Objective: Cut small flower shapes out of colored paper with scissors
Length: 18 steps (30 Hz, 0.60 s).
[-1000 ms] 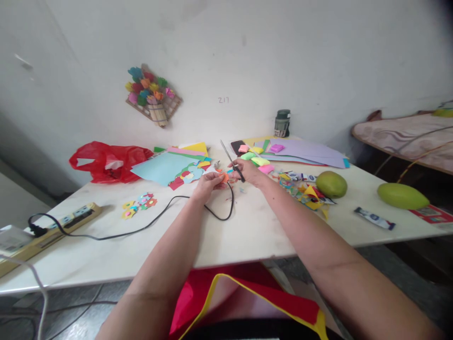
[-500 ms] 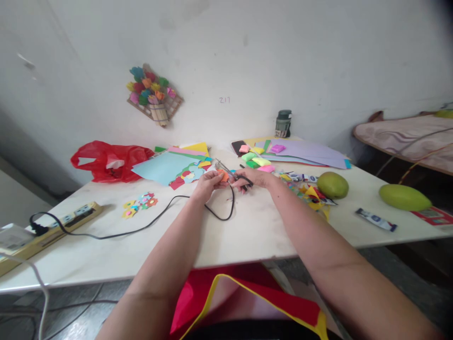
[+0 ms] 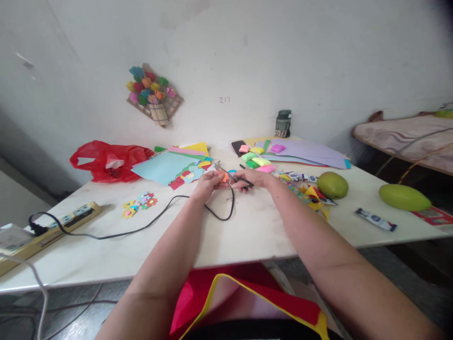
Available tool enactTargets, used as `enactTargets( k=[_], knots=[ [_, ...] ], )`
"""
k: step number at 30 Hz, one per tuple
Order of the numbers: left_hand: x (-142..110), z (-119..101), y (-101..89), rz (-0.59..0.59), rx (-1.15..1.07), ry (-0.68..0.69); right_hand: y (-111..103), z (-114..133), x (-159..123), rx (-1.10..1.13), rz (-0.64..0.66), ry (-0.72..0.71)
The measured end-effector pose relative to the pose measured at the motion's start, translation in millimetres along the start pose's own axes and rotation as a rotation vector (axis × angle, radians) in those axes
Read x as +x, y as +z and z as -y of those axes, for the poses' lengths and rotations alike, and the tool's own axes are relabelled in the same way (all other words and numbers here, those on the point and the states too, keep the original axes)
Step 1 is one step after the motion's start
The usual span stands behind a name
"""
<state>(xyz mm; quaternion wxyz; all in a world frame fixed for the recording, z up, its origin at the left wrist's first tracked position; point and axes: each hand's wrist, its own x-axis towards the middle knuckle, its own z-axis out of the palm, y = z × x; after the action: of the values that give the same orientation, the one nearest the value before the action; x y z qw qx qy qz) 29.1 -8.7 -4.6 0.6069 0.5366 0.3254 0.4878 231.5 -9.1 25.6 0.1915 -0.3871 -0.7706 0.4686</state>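
My left hand (image 3: 208,182) pinches a small orange paper piece (image 3: 224,177) above the white table (image 3: 247,226). My right hand (image 3: 255,178) is closed round the black handles of a pair of scissors (image 3: 233,176), whose blades lie low and point left at the orange piece. Both hands meet over a loop of black cable (image 3: 222,212). Stacked coloured paper sheets (image 3: 170,165) lie just beyond the hands.
A red plastic bag (image 3: 106,163) and a power strip (image 3: 63,222) lie left. Small paper flowers (image 3: 139,204) rest near the cable. Coloured clay packs (image 3: 258,160), lilac sheets (image 3: 304,153), two green mangoes (image 3: 331,184) (image 3: 403,197) and a dark bottle (image 3: 282,123) sit right.
The scissors have swung down from pointing up and away to lying low against the orange piece. My right hand has dropped slightly with them. The left hand stays put.
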Motion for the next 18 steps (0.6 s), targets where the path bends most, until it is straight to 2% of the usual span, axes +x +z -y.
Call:
enactTargets(
  k=[18],
  knots=[
    [1.2, 1.0, -0.1, 0.013, -0.002, -0.003, 5.3, 8.2, -2.2, -0.066, -0.074, 0.038]
  ],
)
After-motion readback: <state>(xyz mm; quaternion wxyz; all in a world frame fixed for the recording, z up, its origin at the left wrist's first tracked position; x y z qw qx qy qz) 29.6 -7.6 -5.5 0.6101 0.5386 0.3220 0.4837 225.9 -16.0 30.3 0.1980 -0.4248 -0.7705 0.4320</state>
